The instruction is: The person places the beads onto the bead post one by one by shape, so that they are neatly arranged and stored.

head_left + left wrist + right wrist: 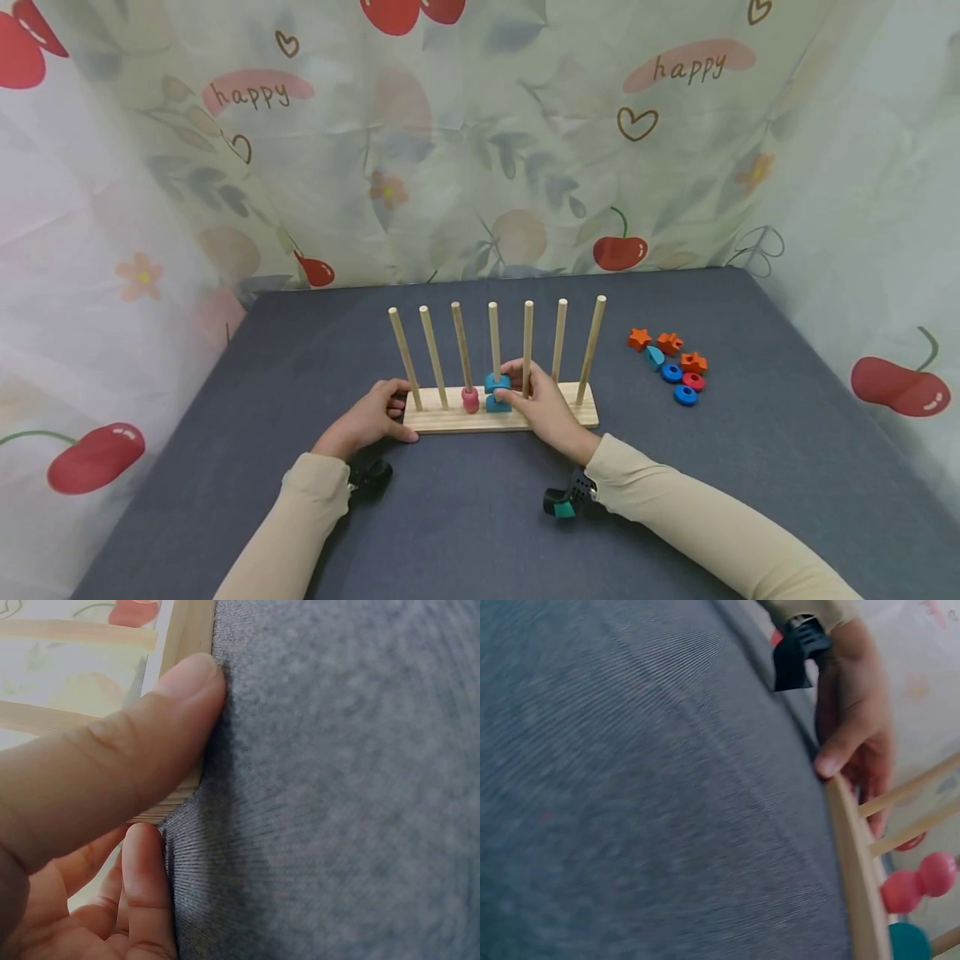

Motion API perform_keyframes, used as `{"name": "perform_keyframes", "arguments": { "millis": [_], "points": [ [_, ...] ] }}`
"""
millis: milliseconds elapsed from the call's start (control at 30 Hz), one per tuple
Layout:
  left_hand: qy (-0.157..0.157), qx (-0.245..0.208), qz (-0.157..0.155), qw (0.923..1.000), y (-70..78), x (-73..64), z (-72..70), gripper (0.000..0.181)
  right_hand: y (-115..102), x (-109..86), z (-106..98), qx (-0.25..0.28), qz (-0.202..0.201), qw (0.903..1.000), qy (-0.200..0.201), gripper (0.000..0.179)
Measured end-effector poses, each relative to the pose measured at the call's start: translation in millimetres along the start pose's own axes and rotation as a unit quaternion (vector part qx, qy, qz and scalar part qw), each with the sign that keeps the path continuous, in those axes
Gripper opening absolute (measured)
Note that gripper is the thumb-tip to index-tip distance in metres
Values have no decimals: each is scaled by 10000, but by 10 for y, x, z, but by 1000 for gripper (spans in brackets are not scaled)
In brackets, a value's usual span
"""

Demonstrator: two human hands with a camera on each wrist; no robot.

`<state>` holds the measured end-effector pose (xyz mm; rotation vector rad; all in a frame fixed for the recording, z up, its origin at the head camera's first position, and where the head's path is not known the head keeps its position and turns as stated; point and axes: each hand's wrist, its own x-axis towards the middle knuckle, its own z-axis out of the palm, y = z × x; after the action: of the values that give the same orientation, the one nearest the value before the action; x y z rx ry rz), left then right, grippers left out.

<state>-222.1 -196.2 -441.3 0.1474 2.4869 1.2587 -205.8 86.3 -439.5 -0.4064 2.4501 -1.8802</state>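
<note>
A wooden peg rack with several upright pegs stands on the table. My left hand holds its left end; in the left wrist view the thumb lies on the front edge of the base, fingers curled by the end. Two rounded pink beads sit on the third peg from the left. On the middle peg, a blue block rests at the bottom. Just above it my right hand pinches a second blue block, which is around that peg. The right hand's other fingers are behind the neighbouring peg.
Right of the rack lie loose pieces: orange shapes, blue rings, a red ring and a blue half-round block. A patterned curtain hangs behind the dark table.
</note>
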Motion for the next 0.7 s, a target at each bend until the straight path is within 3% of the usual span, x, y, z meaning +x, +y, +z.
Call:
{"name": "perform_keyframes", "arguments": {
  "millis": [367, 500, 600, 700],
  "points": [
    [32, 53, 56, 10000, -5, 0, 2, 81, 195, 7, 71, -69, 115, 9999, 37, 31],
    [45, 54, 53, 10000, -2, -6, 2, 81, -14, -55, 64, -62, 234, 9997, -46, 32],
    [42, 49, 67, 10000, -2, -7, 1, 82, -45, -55, 73, -77, 324, 9994, -39, 34],
    [39, 36, 62, 10000, -3, -7, 0, 82, 120, 10, 92, -99, 318, 9994, 10, 35]
  ]
}}
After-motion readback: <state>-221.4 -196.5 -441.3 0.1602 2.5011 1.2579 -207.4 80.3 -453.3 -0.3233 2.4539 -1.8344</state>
